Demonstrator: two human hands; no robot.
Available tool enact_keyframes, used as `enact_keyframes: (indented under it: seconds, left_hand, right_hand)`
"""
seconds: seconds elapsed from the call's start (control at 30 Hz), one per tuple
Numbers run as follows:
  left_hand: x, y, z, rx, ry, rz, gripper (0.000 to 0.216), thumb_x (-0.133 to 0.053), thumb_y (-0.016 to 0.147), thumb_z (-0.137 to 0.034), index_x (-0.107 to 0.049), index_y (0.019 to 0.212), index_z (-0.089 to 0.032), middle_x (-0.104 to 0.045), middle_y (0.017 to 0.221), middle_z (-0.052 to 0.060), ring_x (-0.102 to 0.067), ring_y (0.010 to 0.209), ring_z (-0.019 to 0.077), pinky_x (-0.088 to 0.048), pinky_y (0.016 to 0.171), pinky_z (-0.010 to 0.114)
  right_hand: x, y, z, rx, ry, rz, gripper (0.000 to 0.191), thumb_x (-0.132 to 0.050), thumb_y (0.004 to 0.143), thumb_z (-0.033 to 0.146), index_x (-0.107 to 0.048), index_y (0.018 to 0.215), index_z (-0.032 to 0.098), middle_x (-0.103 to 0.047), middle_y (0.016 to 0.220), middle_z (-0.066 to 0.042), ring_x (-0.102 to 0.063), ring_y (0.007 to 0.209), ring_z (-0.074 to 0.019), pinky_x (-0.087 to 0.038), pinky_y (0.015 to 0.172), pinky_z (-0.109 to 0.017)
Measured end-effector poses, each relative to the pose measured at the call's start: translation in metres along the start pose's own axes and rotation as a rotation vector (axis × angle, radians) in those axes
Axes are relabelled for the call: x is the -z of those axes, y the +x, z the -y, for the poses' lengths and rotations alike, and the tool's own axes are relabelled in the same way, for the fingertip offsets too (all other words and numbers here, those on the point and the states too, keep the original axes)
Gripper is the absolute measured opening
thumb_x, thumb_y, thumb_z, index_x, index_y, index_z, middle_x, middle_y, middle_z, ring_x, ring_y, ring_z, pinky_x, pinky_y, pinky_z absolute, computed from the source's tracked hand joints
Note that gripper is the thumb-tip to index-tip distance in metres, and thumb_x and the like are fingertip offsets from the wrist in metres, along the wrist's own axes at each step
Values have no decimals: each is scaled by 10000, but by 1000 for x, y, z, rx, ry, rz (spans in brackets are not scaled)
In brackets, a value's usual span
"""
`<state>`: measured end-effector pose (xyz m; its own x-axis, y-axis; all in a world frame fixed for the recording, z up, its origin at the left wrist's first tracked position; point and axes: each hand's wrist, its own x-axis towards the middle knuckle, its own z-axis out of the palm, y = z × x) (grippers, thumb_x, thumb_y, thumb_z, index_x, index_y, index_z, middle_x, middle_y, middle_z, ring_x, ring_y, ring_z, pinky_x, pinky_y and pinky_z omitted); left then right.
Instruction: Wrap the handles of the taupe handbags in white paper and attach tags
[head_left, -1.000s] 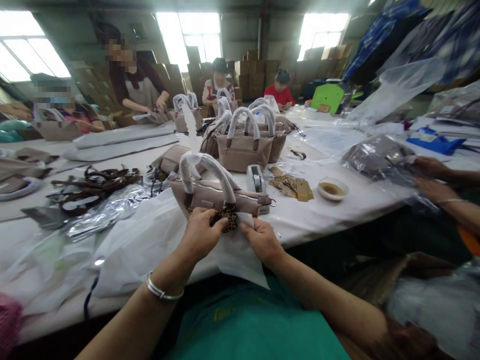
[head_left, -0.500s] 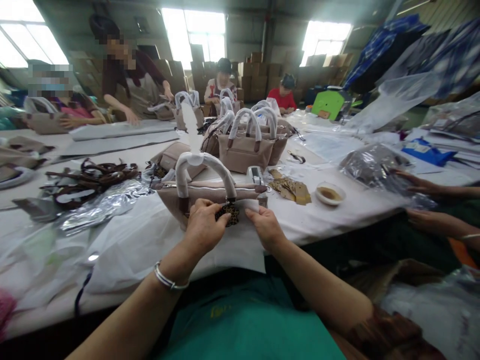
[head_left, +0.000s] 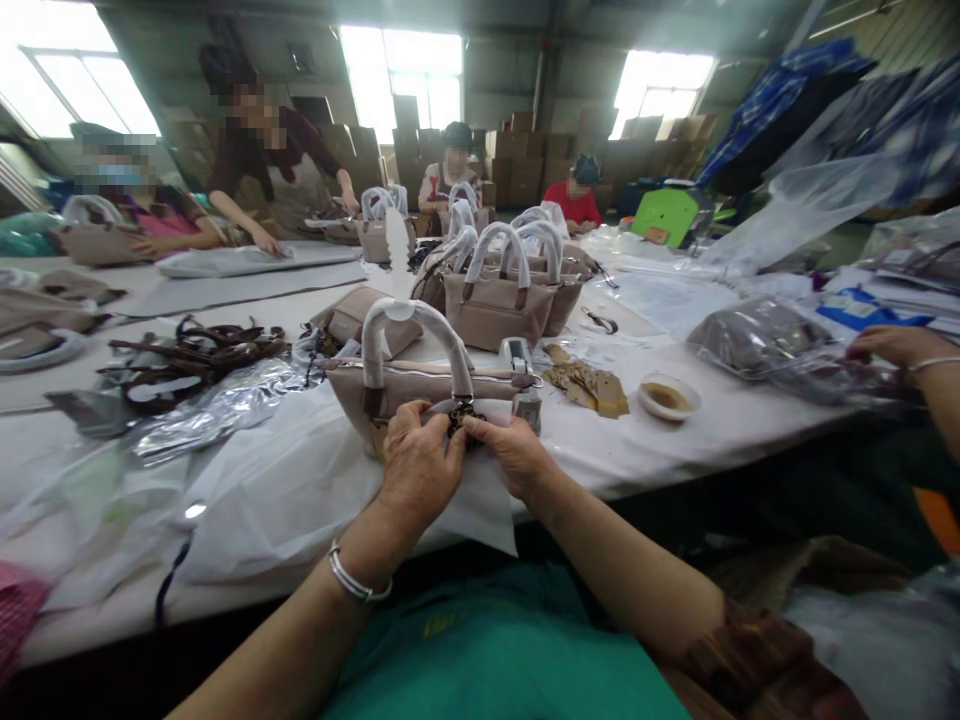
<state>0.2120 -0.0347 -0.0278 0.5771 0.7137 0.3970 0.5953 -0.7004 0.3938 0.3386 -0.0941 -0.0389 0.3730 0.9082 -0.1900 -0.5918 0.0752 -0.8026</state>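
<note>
A beige handbag (head_left: 409, 385) with a white-wrapped handle stands on the table just in front of me. A small leopard-print charm (head_left: 459, 415) hangs at its front. My left hand (head_left: 420, 465) and my right hand (head_left: 508, 452) meet at the charm, fingers pinched together on it and on a piece of white tissue paper (head_left: 480, 500) that drapes over the table edge. A silver bangle sits on my left wrist.
More beige handbags (head_left: 499, 300) stand mid-table, with a tape dispenser (head_left: 521, 365), card tags (head_left: 589, 385), a small dish (head_left: 667, 397), brown straps (head_left: 195, 350) and plastic bags (head_left: 225, 400). A person's hand (head_left: 892, 345) holds a bagged item on the right. Several people work across the table.
My two hands have closed in together over the leopard-print charm, which is now mostly covered. The bag stands a little more upright. The neighbour's hand on the right has lifted.
</note>
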Motion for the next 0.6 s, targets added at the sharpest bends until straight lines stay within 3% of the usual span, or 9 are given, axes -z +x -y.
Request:
enact_keyframes:
  seconds: [0.17,0.3,0.37,0.47,0.6]
  left_hand:
    - [4,-10,15,-88,-299,21,329,-488,945,-346,-651,1152,-148,-555,1262,161,-507,1227,271,-401,1095,434]
    - [6,-10,39,203,-592,7,494,-631,844,-414,-567,1249,-139,-659,1107,118,-638,999,235,-515,916,373]
    - [6,-8,49,337,-709,101,550,-688,777,-446,-588,1207,-116,-692,990,102,-658,897,235,-532,810,344]
    - [8,-7,55,377,-785,276,413,-672,778,-465,-692,1021,-131,-717,894,71,-656,858,231,-508,783,310]
    - [14,-5,53,420,-767,199,352,-615,816,-504,-697,850,-163,-691,772,16,-609,728,182,-465,665,255]
  right_hand:
    - [3,5,-4,-5,1,-63,358,-873,568,326,-750,863,165,-753,817,-21,-676,785,-205,-518,812,-344]
    - [7,6,-5,-42,-20,-66,361,-881,558,327,-752,858,173,-753,791,-14,-674,757,-207,-527,780,-351]
    - [7,4,-4,-63,-16,-72,368,-886,551,327,-755,860,173,-756,789,-20,-674,750,-213,-532,762,-351]
    - [7,2,-2,-79,-29,-72,376,-889,549,331,-759,863,171,-758,788,-31,-671,733,-213,-536,742,-349]
    - [7,1,-2,-67,-80,-47,376,-893,549,334,-763,861,169,-766,828,-39,-683,764,-223,-546,780,-370]
